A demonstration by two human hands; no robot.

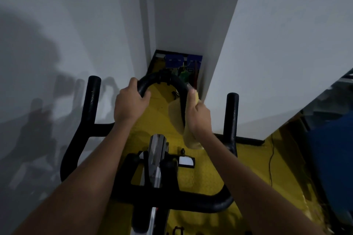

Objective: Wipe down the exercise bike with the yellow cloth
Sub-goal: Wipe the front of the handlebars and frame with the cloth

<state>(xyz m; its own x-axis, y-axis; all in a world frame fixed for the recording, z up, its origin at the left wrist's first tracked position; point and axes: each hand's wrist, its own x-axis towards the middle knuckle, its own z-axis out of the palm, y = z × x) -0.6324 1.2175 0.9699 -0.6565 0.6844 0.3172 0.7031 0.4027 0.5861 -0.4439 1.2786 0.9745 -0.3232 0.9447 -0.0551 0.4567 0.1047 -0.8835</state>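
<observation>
Filling the lower centre of the frame, the exercise bike [158, 192] is standing on a yellow floor [208, 175] between grey walls [277, 44], front end pointing to the top of the frame. Its looped centre handlebar [164, 79] is arching across the middle. Left hand [129, 104] is closing bare around the loop's left leg, steadying. Right hand [199, 118] is wrapping the yellow cloth [178, 118] around the loop's right leg, grip tight on cloth and bar together, loose cloth hanging toward the frame's bottom. That leg's long axis is running up-frame from the grip, so wiping likely needs sliding up along the curve; right hand is nearer.
</observation>
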